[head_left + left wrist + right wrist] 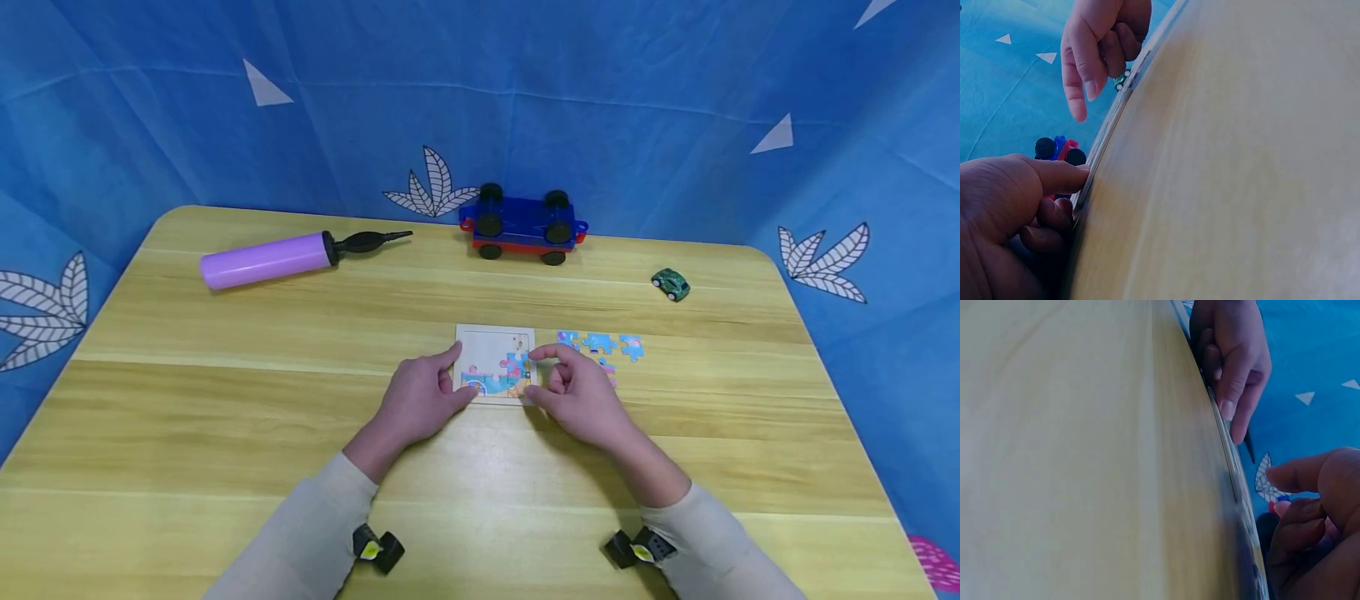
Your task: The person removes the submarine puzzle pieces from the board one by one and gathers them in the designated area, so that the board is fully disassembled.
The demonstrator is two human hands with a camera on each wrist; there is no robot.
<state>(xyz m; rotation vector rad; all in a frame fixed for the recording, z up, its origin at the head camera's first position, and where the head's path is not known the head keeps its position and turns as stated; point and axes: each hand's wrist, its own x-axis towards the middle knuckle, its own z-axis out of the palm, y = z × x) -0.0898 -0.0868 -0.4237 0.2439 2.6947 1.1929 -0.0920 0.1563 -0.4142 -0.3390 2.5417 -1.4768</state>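
My left hand (418,395) grips a square, white-bordered puzzle tray (483,345), likely light, stiff card, best held edgewise; my right hand (582,397) is opposite, fingertips apart.

No word or number can be read. In the head view, yellow patches (370,550) (642,552) on black wrist devices (388,553) (620,550), at seven and five o'clock, are too small.

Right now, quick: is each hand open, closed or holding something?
Left hand: holding the puzzle board by its left side.
Right hand: open at the board's right side, seemingly holding nothing.
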